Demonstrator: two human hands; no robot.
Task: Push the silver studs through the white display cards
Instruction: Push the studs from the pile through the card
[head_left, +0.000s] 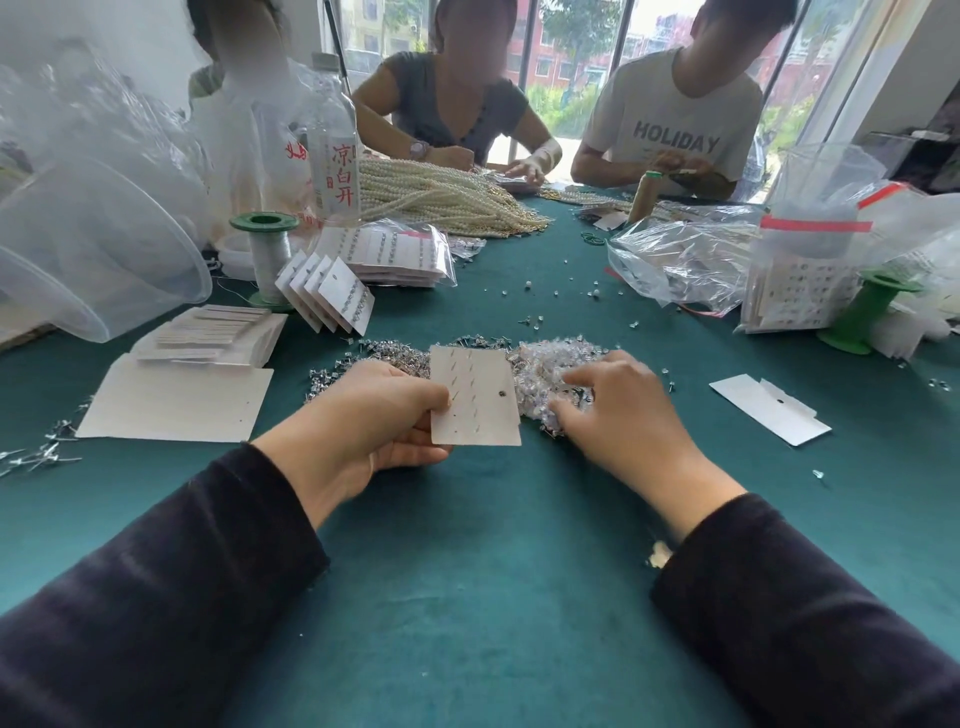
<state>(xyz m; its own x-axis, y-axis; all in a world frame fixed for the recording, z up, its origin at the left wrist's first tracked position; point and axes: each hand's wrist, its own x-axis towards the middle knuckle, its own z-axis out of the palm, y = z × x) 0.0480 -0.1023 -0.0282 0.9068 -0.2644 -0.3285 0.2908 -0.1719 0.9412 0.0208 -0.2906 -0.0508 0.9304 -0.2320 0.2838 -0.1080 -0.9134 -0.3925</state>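
Observation:
My left hand pinches a white display card by its left edge and holds it just above the green table. Several stud posts stick through the card in rows, and a small hole shows near its right side. My right hand rests palm down on a heap of silver studs right of the card, its fingertips curled into the pile. Whether a stud sits between those fingertips cannot be seen. More studs lie behind my left hand.
Blank cards and a stack lie left; finished cards lean by a green spool. A loose card lies right. Plastic bags, a bowl, a bottle, pearl strands and three people sit beyond.

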